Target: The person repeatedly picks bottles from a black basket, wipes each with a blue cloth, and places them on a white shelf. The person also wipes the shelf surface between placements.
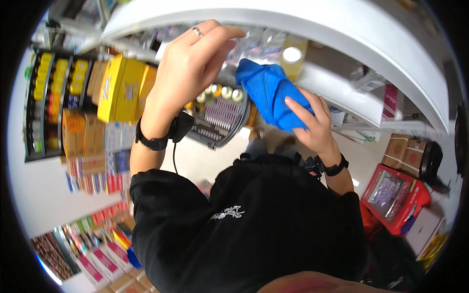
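My right hand (315, 121) grips a folded blue cloth (273, 95) with a stitched edge, held up in front of a white shelf (344, 91). Higher and to the left is my left hand (199, 51), a ring on one finger, its fingers bent towards clear packaged items (265, 38) on the shelf. Its palm side is turned away, so whether anything sits between the fingertips cannot be seen. A yellowish container (295, 55) with a white round top stands just beyond the cloth. Below my left hand is a dark rack (220, 117) of small bottles and slim packs.
Yellow boxes (122, 89) and cardboard cartons (84, 133) are stacked on the left beside a black display rack (56, 104). To the right sit a red box (394, 197) with a clear window and tied cartons (405, 154). A black cable (174, 157) hangs from my left wrist device.
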`<state>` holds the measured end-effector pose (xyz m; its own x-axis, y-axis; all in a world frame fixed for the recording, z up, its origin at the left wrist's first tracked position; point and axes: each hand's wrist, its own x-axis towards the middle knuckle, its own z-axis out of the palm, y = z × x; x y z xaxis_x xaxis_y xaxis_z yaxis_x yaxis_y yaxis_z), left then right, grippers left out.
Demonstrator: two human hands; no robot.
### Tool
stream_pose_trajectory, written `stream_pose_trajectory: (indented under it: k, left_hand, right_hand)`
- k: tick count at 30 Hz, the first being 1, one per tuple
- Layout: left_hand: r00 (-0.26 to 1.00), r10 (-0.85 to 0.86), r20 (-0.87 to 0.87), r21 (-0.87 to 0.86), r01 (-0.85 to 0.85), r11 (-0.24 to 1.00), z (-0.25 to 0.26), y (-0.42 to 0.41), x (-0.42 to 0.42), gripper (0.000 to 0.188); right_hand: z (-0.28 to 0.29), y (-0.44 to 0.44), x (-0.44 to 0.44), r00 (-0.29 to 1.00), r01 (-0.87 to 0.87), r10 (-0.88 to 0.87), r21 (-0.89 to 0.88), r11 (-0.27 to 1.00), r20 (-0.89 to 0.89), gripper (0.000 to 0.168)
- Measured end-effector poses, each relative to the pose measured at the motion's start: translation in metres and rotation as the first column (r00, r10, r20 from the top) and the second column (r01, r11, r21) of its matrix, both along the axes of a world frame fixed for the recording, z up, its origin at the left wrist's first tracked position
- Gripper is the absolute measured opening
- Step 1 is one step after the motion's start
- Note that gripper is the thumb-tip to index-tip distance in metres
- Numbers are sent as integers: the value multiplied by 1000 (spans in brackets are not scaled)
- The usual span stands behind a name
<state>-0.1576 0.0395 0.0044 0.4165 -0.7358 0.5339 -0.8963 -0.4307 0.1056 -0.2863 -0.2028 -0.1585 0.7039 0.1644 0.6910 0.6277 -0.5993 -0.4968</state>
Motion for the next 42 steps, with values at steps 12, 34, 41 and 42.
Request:
stream_pose_trajectory:
  k: [12, 34, 41, 42]
  left_hand:
    - [423, 526, -738, 247, -555, 794, -297, 242, 89, 17]
    - [329, 849, -412, 725, -446, 525, -578, 303, 170, 31]
    - [392, 796, -461, 695, -398, 598, -543, 307, 156, 31]
    - [408, 778, -478, 664, -412, 624, -534, 313, 153, 35]
  right_hand:
    - [-94, 92, 42, 862, -120, 10, -186, 975, -506, 65]
    - [-78, 158, 58, 766, 48, -281, -383, 922, -578, 55]
    - [-74, 159, 51, 781, 25, -242, -358, 934, -576, 55]
    - [-72, 158, 50, 786, 21, -226, -340, 940, -575, 55]
